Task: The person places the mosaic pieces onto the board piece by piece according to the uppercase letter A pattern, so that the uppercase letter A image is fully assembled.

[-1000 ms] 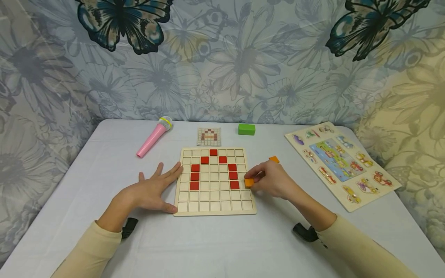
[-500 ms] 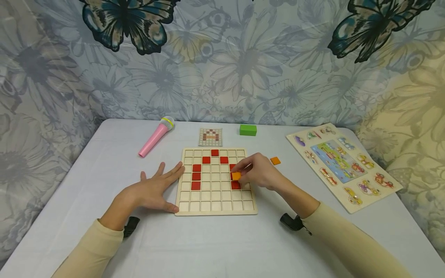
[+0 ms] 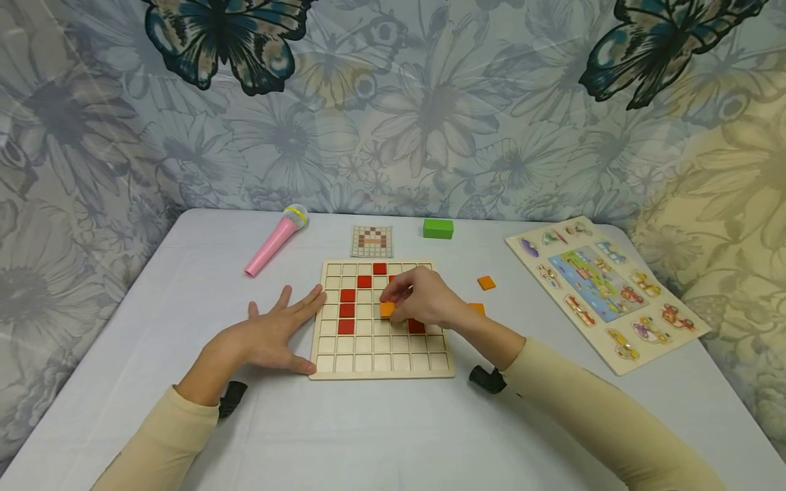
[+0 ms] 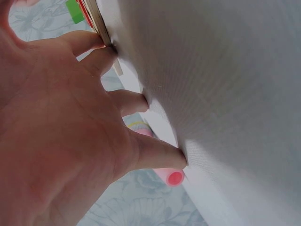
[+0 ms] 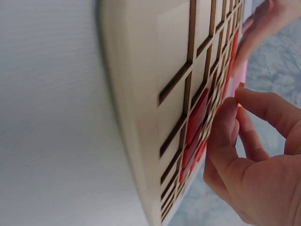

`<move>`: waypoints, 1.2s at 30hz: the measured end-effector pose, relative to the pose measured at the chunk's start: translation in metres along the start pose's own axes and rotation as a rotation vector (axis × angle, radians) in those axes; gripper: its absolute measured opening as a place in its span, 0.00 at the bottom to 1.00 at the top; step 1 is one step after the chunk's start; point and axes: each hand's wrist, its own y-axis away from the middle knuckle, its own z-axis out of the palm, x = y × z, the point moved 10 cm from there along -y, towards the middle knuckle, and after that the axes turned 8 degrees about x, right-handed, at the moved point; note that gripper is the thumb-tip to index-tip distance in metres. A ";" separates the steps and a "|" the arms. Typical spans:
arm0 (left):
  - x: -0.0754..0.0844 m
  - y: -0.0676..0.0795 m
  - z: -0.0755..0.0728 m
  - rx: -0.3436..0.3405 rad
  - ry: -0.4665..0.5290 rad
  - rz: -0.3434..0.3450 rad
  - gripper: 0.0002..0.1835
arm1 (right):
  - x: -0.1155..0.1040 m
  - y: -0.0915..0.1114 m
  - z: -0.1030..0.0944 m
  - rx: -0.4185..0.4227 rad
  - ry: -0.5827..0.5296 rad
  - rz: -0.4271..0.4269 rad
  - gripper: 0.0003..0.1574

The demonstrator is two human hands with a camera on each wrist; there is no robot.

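A pale wooden grid board lies flat on the table. Several red square tiles sit in its cells, some hidden by my right hand. That hand pinches a small orange square tile between thumb and fingers over the middle of the board. In the right wrist view only a sliver of the orange tile shows at the fingertips. My left hand has its fingers spread, with thumb and fingertips against the board's left edge. The left wrist view shows its outer fingertips touching the cloth.
An orange tile lies right of the board; another orange piece is partly hidden by my right wrist. Behind the board are a pattern card and a green block. A pink toy microphone lies left, a picture puzzle board right.
My right hand has moved left from beside the board to over its middle, carrying the orange tile. More orange pieces have come into view behind it. My left hand stays at the board's edge.
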 end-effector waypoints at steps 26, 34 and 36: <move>0.000 -0.003 0.000 0.000 -0.002 -0.005 0.66 | -0.024 -0.023 0.028 -0.025 0.184 -0.040 0.15; -0.001 -0.003 0.001 -0.009 -0.001 -0.006 0.66 | -0.028 -0.024 0.032 -0.040 0.232 -0.054 0.14; 0.000 -0.002 0.001 -0.010 0.003 -0.005 0.66 | -0.029 -0.024 0.032 -0.041 0.235 -0.059 0.14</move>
